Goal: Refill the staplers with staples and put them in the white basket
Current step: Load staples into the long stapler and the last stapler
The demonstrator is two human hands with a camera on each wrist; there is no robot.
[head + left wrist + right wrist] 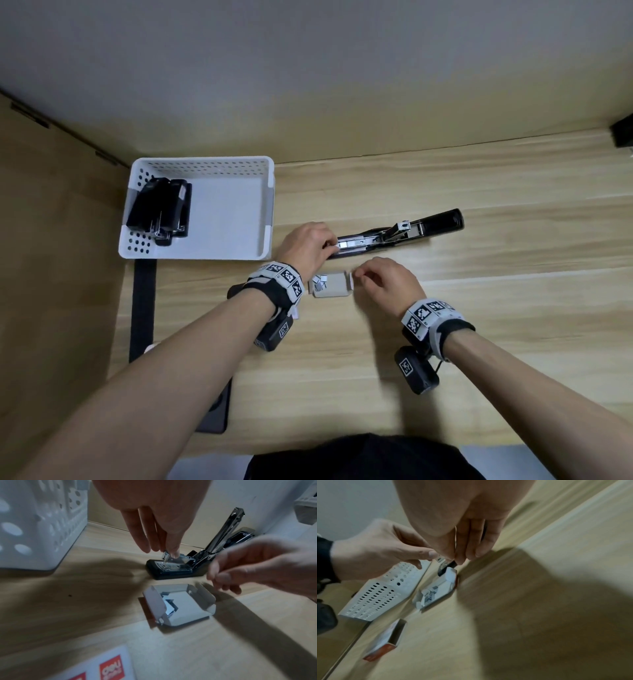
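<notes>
A black stapler (pixel 411 229) lies swung wide open on the wooden desk, its metal magazine (pixel 356 243) facing up. My left hand (pixel 329 245) pinches the metal front end of that magazine (pixel 165 555). Just in front lies an open grey staple tray (pixel 334 286) with a few staple strips (pixel 320 280) at its left end. My right hand (pixel 358 274) hovers at the tray's right flap, thumb pressed to curled fingers (pixel 221 577); I see nothing between them. The white basket (pixel 236 164) stands at the left with black staplers (pixel 161 212) inside.
The red and white staple box sleeve (pixel 385 639) lies on the desk near my left wrist. A black strip (pixel 142 308) runs along the desk's left edge below the basket. A dark object (pixel 623 133) sits at the far right by the wall.
</notes>
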